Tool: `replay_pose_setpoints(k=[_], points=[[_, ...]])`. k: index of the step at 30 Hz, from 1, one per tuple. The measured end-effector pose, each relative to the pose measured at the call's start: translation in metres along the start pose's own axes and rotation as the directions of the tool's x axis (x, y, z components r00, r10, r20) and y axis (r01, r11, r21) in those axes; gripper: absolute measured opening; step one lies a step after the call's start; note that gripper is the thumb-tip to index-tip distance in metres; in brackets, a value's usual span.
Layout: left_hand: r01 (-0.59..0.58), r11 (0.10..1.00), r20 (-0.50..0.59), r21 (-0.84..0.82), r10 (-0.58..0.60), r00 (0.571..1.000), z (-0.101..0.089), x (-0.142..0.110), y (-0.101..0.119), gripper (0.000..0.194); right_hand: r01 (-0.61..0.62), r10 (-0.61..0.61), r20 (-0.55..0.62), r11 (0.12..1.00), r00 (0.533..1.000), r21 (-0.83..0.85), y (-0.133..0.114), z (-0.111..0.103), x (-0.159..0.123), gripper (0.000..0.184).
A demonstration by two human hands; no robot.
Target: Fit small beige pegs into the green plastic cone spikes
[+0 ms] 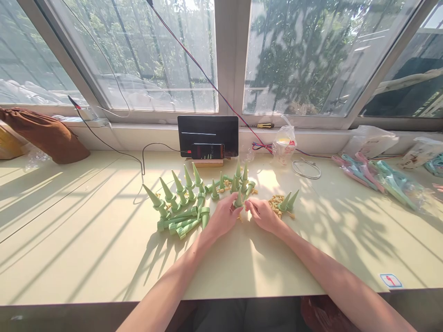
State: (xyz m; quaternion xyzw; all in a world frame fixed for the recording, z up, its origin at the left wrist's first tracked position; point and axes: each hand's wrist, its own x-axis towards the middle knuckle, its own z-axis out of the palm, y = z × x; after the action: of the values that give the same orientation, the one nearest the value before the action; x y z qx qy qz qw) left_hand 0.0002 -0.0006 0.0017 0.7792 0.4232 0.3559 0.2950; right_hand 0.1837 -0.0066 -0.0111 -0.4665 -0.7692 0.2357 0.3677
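Note:
My left hand (224,213) is closed round the base of a green plastic spike (239,198), which stands point upward. Just to its right, my right hand (261,213) has thumb and fingertips pinched together; whatever sits between them is too small to make out. Left of my hands, several green spikes (168,196) stand upright in a row, and several green ribbed tubes (183,223) lie in front of them. More spikes (245,175) stand behind my hands. Beyond my right hand lies a heap of small yellow pieces (276,203), with two green spikes (289,201) at its right side.
A black tablet (207,127) leans at the back with a cabled phone (208,151) before it. A brown cloth bag (44,133) lies far left. At right are a coiled white cable (306,169) and bagged pink and green items (380,177). A sticker (391,280) marks the front edge.

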Motion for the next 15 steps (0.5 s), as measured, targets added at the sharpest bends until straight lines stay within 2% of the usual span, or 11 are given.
replay_pose_setpoints(k=[6,11,15], points=[[0.001,0.999,-0.008,-0.047,-0.001,1.000,0.002,0.000,-0.001,0.011,-0.103,0.104,-0.003,0.986,0.995,0.133,-0.007,0.000,0.000,0.045],[-0.025,0.998,-0.015,-0.053,0.025,1.000,0.001,0.000,0.000,0.011,-0.198,0.199,0.029,0.931,0.979,0.308,0.002,0.006,0.002,0.051],[-0.018,1.000,-0.013,-0.009,0.018,1.000,0.001,0.000,0.002,0.010,-0.195,0.198,0.021,0.934,0.980,0.298,0.002,0.008,0.002,0.051]])
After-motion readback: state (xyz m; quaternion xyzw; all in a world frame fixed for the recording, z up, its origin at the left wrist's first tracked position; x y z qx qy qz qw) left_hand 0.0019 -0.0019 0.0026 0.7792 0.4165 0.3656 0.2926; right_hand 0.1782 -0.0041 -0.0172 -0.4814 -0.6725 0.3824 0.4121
